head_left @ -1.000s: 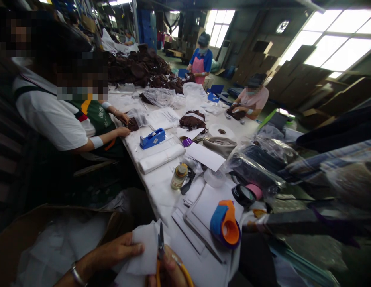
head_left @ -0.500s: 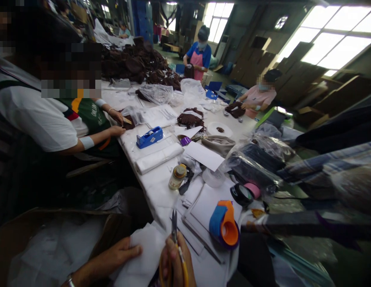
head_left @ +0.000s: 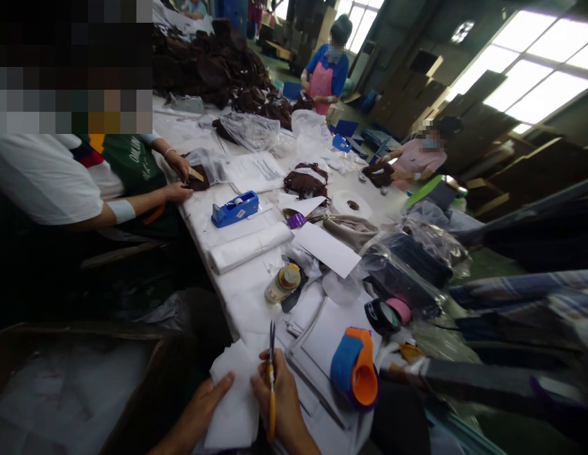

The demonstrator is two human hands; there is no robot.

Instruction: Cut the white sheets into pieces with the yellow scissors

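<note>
At the bottom of the head view, my left hand grips a stack of thin white sheets, thumb on top and the other fingers hidden beneath. Just right of the stack, my right hand is closed around yellow-handled scissors. Their blades point up and away from me and look closed, apart from the sheets. Beyond them a small bottle with a yellowish cap stands on the white-covered table. White papers lie to the right of my right hand.
An orange and blue tape dispenser sits on the right, a blue dispenser farther off. A box holding white sheeting is at lower left. A co-worker's hands hold a brown item at the table's left edge. Plastic-wrapped packages crowd the right.
My right hand has turned the scissors edge-on, and their blades look closer together. Both hands and the white sheets sit slightly higher in view. The camera has tilted a little.
</note>
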